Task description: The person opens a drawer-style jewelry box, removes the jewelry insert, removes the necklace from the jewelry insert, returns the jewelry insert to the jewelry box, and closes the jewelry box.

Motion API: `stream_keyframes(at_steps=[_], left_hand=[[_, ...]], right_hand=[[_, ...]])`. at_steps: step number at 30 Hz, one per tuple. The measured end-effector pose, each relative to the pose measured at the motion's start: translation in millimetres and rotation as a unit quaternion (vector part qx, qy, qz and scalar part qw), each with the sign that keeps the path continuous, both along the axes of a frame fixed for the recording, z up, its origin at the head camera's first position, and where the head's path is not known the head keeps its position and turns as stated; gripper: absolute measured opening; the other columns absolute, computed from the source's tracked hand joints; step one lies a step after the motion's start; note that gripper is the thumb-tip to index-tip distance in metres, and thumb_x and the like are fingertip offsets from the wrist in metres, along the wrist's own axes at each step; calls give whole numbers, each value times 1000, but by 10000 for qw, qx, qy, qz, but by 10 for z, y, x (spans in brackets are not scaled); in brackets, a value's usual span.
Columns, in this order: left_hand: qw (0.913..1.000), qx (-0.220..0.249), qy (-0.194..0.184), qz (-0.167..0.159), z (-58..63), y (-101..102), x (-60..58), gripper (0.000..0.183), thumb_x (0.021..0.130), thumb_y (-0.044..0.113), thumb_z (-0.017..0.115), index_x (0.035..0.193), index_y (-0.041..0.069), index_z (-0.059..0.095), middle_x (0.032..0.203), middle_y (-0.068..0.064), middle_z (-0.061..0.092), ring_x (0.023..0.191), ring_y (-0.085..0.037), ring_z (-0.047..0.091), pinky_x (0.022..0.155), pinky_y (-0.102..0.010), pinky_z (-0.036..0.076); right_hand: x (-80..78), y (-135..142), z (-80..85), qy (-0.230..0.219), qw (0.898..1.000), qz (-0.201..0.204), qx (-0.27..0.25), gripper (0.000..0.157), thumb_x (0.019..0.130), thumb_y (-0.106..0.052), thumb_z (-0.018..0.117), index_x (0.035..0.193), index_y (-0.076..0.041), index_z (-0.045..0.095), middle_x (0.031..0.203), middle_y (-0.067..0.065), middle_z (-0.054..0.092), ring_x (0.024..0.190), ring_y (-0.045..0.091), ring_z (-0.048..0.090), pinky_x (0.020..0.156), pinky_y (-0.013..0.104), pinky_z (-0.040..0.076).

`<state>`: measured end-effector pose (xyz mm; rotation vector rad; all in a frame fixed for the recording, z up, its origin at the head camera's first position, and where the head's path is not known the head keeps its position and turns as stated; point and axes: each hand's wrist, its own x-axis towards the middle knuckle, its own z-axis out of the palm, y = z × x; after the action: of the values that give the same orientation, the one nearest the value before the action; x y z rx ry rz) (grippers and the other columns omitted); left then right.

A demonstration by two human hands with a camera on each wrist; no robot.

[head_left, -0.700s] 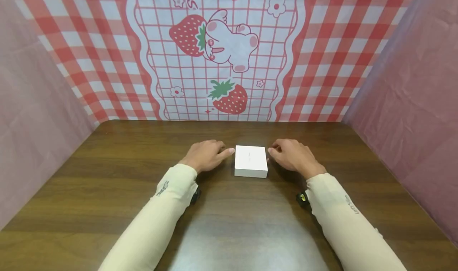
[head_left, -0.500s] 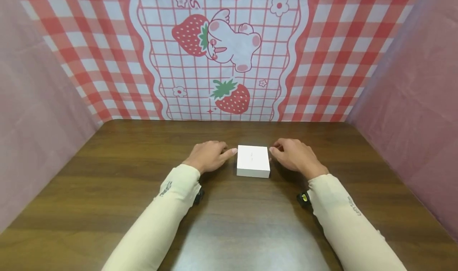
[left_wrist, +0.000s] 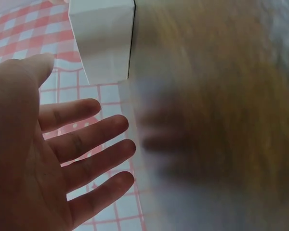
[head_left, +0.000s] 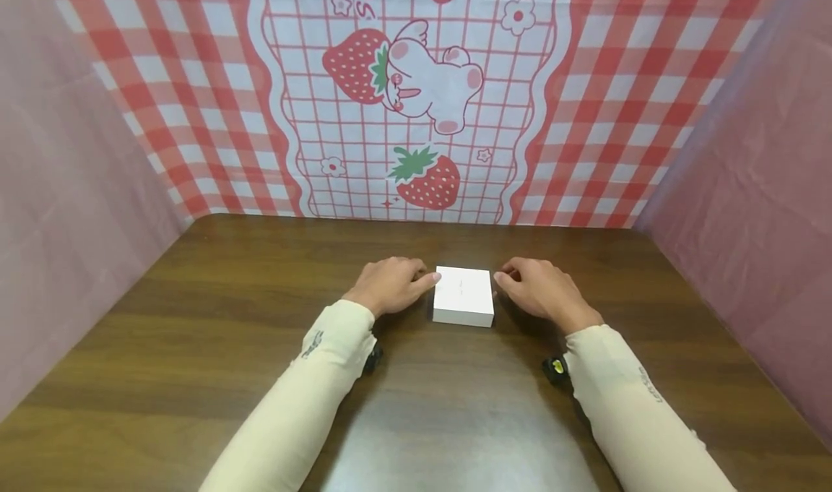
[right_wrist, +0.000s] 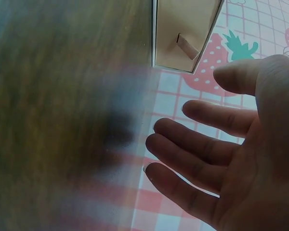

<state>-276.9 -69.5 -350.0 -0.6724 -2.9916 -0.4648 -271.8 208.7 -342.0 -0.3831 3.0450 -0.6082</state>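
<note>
A small white flat box (head_left: 463, 290) with faint print on its lid lies on the brown wooden table, between the two hands. At its left side is my left hand (head_left: 390, 284), with the thumb tip overlapping the box's edge in the head view. The left wrist view has this hand (left_wrist: 53, 149) with fingers spread and nothing in them. Close to the right side is my right hand (head_left: 539, 290), its thumb pointing at the box. In the right wrist view its fingers (right_wrist: 197, 144) are loosely extended and hold nothing. A small tab (right_wrist: 187, 47) sticks out from the box's side.
The wooden table (head_left: 195, 347) reaches back to a red and white checked cloth (head_left: 214, 102) with strawberry prints. Pink cloth (head_left: 747, 188) hangs on both sides. A small black device (head_left: 555, 368) sits at the right wrist.
The head view has shifted slightly, so the scene sits further right. My left thumb has come a little closer over the box's edge. The right hand keeps about the same gap.
</note>
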Motion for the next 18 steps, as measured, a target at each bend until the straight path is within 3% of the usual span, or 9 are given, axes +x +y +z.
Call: stream_keyframes(at_steps=[6,18], left_hand=[[9997,147,-71,180,-19,19,18,61,102,60,41,139,15,58,130,-3,66,117,-24,62,95,-48,49],[9969,569,-333,435,-36,134,31,60,101,58,46,142,16,55,130,-5,65,117,-25,62,98,-49,47]], right_hand=[[-14,-18,-17,154,9998,106,69,44,101,-42,56,127,-8,65,117,11,68,102,29,62,92,58,48],[-7,23,-15,66,9998,-117,174,45,100,-42,56,127,-7,65,117,13,68,99,29,61,92,59,47]])
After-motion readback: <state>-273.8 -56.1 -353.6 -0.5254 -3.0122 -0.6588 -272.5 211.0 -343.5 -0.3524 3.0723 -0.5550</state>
